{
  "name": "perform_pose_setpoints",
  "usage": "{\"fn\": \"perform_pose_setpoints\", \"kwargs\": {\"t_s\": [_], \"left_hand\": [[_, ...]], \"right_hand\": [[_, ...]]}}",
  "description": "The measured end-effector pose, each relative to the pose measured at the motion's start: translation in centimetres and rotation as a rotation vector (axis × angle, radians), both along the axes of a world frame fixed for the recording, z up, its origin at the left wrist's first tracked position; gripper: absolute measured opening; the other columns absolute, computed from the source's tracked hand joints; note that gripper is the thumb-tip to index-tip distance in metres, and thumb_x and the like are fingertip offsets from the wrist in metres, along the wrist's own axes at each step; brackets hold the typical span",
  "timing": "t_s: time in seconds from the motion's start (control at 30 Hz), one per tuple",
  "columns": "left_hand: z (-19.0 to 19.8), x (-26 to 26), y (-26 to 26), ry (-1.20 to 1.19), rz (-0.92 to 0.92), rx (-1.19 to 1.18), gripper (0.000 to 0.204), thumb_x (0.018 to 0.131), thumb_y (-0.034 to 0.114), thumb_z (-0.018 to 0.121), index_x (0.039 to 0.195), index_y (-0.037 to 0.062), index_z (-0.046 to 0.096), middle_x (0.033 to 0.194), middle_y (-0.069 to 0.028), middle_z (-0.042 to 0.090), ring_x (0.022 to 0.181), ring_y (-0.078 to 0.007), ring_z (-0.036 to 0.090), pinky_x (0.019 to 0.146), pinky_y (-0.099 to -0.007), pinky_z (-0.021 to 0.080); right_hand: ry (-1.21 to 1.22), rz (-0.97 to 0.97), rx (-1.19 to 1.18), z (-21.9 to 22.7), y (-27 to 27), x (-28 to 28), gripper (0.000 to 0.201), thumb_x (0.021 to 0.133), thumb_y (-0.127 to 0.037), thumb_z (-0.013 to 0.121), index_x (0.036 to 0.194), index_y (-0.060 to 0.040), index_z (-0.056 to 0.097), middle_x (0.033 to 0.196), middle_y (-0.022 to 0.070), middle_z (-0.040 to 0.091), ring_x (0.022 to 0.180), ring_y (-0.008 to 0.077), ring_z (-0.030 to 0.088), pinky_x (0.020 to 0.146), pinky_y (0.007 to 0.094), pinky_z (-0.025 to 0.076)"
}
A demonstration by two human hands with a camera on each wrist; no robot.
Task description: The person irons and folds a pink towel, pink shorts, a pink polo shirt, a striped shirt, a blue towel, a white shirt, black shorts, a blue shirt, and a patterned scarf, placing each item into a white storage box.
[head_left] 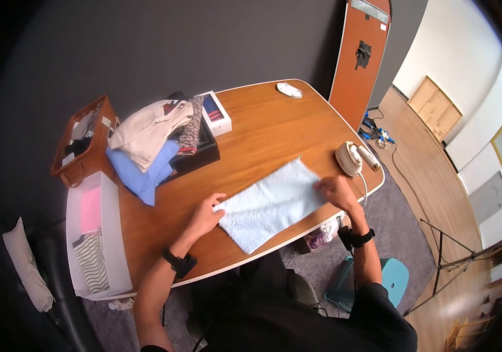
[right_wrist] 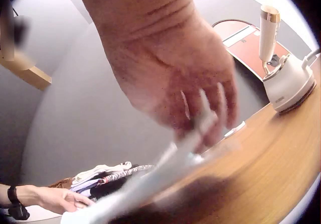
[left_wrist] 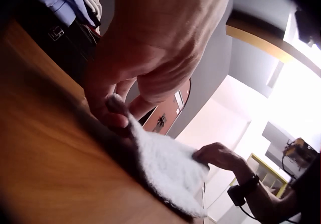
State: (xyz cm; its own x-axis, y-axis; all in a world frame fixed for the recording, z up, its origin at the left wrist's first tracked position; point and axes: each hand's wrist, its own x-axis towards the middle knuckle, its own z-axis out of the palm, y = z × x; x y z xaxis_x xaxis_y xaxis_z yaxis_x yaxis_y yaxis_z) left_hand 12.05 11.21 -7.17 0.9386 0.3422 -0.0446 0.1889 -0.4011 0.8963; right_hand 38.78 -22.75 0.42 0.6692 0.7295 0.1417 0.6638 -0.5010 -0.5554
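A pale blue fluffy towel (head_left: 270, 202) lies spread near the front edge of the wooden table. At its left edge, my left hand (head_left: 205, 216) pinches the cloth between thumb and fingers, and the left wrist view shows the gripped edge (left_wrist: 116, 102) lifted. My right hand (head_left: 338, 192) holds the opposite edge, its fingers curled on the cloth. In the right wrist view the towel (right_wrist: 150, 181) slants up to those fingers, blurred by motion. A white handheld steamer (head_left: 350, 158) stands just beyond my right hand.
At the left are a white bin (head_left: 123, 258) with folded clothes, a brown basket (head_left: 63, 154), and a pile of garments (head_left: 151, 132) on a dark box. A small white plate-like object (head_left: 289, 90) lies at the table's far end. A teal stool (head_left: 394, 278) stands below right.
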Motion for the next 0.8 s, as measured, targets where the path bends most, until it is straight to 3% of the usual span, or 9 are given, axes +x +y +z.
{"fn": "perform_pose_setpoints", "kwargs": {"t_s": [0.03, 0.07, 0.13, 0.23, 0.37, 0.43, 0.63, 0.67, 0.8], "left_hand": [[0.2, -0.7, -0.2, 0.014, -0.014, 0.189, 0.051, 0.089, 0.005, 0.069, 0.138, -0.0015, 0.057, 0.108, -0.0181, 0.069, 0.092, -0.0305, 0.068, 0.082, -0.0423, 0.055], [0.8, -1.5, -0.7, 0.037, 0.016, 0.334, 0.053, 0.088, 0.008, 0.071, 0.139, -0.0005, 0.057, 0.114, -0.0188, 0.067, 0.098, -0.0331, 0.066, 0.087, -0.0445, 0.054], [2.4, -2.5, -2.1, 0.079, 0.068, 0.628, 0.056, 0.087, 0.013, 0.075, 0.139, 0.0014, 0.058, 0.126, -0.0202, 0.062, 0.112, -0.0384, 0.062, 0.095, -0.0488, 0.051], [6.7, -3.2, -5.2, -0.073, -0.041, 0.876, 0.063, 0.084, 0.025, 0.081, 0.139, 0.0038, 0.058, 0.138, -0.0175, 0.054, 0.124, -0.0361, 0.056, 0.101, -0.0488, 0.048], [5.9, -5.6, -10.4, -0.055, -0.403, 0.767, 0.081, 0.081, 0.043, 0.084, 0.144, 0.0031, 0.053, 0.154, -0.0198, 0.044, 0.141, -0.0409, 0.043, 0.114, -0.0536, 0.041], [4.8, -6.7, -12.2, 0.082, -0.463, 1.075, 0.078, 0.085, 0.041, 0.081, 0.146, 0.0020, 0.051, 0.160, -0.0206, 0.037, 0.146, -0.0419, 0.038, 0.114, -0.0586, 0.039], [2.3, -6.5, -10.8, -0.090, -0.429, 0.904, 0.050, 0.098, 0.025, 0.068, 0.142, 0.0047, 0.058, 0.155, -0.0164, 0.047, 0.144, -0.0425, 0.041, 0.115, -0.0583, 0.039], [2.4, -6.3, -10.6, -0.109, -0.403, 0.847, 0.038, 0.100, 0.023, 0.066, 0.133, 0.0057, 0.067, 0.149, -0.0156, 0.056, 0.142, -0.0419, 0.045, 0.114, -0.0529, 0.042], [4.0, -6.3, -9.9, -0.102, -0.424, 0.647, 0.029, 0.099, 0.019, 0.065, 0.123, 0.0039, 0.073, 0.144, -0.0175, 0.061, 0.141, -0.0402, 0.050, 0.111, -0.0478, 0.046]], "right_hand": [[0.024, 0.029, -0.204, -1.5, -0.6, 0.5, 0.023, 0.085, -0.007, 0.062, 0.099, -0.0057, 0.080, 0.091, 0.0215, 0.076, 0.088, 0.0331, 0.075, 0.079, 0.0406, 0.058], [-0.008, 0.029, -0.326, -1.3, -0.9, -0.6, 0.023, 0.089, -0.016, 0.064, 0.104, -0.0076, 0.080, 0.094, 0.0228, 0.076, 0.094, 0.0348, 0.075, 0.081, 0.0419, 0.059], [0.056, -0.078, -0.207, -1.0, -0.4, -2.4, 0.025, 0.090, -0.019, 0.067, 0.108, -0.0062, 0.078, 0.093, 0.0220, 0.076, 0.092, 0.0352, 0.075, 0.080, 0.0421, 0.059], [0.115, -0.143, -0.106, -1.5, -0.1, -2.7, 0.043, 0.090, -0.029, 0.074, 0.124, -0.0038, 0.071, 0.094, 0.0201, 0.077, 0.090, 0.0341, 0.075, 0.081, 0.0420, 0.058], [0.131, -0.149, -0.155, -2.4, 0.3, -3.4, 0.063, 0.084, -0.036, 0.080, 0.136, -0.0048, 0.063, 0.091, 0.0173, 0.076, 0.089, 0.0332, 0.074, 0.080, 0.0421, 0.057], [0.080, -0.162, -0.192, -2.2, 0.7, -4.0, 0.066, 0.082, -0.037, 0.082, 0.136, -0.0050, 0.063, 0.092, 0.0169, 0.076, 0.089, 0.0333, 0.074, 0.080, 0.0420, 0.057], [0.199, -0.140, -0.145, -4.2, 0.4, -2.6, 0.060, 0.078, -0.038, 0.082, 0.126, -0.0045, 0.070, 0.097, 0.0175, 0.075, 0.093, 0.0343, 0.073, 0.083, 0.0434, 0.057], [0.157, -0.142, -0.148, -4.4, 0.4, -2.7, 0.057, 0.078, -0.037, 0.082, 0.122, -0.0037, 0.071, 0.096, 0.0181, 0.075, 0.091, 0.0350, 0.073, 0.083, 0.0437, 0.057], [0.015, -0.158, -0.149, -5.1, 0.6, -3.2, 0.048, 0.079, -0.036, 0.080, 0.110, -0.0001, 0.073, 0.093, 0.0201, 0.074, 0.086, 0.0375, 0.072, 0.081, 0.0450, 0.057]]}}
